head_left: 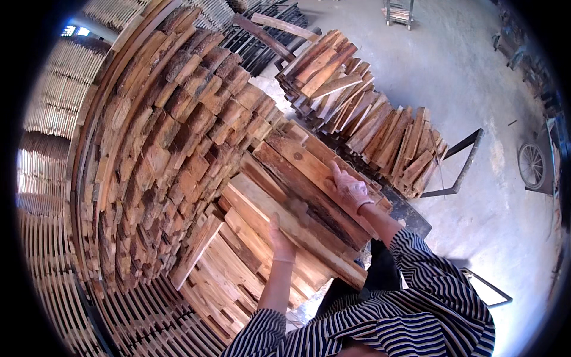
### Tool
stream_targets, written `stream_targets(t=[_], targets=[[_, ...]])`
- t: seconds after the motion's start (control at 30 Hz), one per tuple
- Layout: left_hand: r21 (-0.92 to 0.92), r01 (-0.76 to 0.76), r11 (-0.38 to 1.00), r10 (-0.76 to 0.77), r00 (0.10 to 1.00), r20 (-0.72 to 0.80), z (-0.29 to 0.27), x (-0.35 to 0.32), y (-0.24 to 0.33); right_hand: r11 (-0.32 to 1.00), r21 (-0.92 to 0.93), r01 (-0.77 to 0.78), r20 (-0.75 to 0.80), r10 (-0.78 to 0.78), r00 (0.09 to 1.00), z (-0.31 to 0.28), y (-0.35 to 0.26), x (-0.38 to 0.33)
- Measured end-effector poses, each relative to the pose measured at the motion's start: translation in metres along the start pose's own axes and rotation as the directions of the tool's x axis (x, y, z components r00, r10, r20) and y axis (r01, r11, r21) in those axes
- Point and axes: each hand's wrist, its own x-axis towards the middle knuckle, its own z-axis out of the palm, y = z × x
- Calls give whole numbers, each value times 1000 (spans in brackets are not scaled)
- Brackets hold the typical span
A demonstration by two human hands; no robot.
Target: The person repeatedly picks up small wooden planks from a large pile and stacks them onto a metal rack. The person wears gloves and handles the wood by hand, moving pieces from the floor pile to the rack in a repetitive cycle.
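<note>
My left hand (281,239), in a pale glove, is closed on the near edge of a long wooden plank (318,245) that slants from upper left to lower right in front of me. Part of its grip is hidden by the wood. Farther right, my right hand (352,190), in a pinkish glove, rests on a wide reddish board (300,156) with its fingers stretched out. Dark, rough-edged boards (297,196) lie between the two hands. Below my left hand, lighter planks (229,276) lie side by side.
A tall stack of rough boards (172,143) rises at left, with slatted wood piles (56,89) beyond. Upper right runs a long heap of loose offcuts (380,128). A metal frame (467,146) stands beside it. Farther off are a spoked wheel (531,165) and a small cart (399,12).
</note>
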Motion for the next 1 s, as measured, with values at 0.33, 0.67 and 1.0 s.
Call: stream_targets(t=[0.33,0.67,1.0], targets=[[-46,60,997,-56,994,91,50,-7,0,1000,26,-17,-52,18,998,-11,-14,27],[166,116,979,-122,992,27,158,16,-2,766,347,542,-45,-563,825,-35,-19,-71],[684,-231,-692,52,929,365,97,78,-18,988,20,150,-192,-144,971,-61,37,9]])
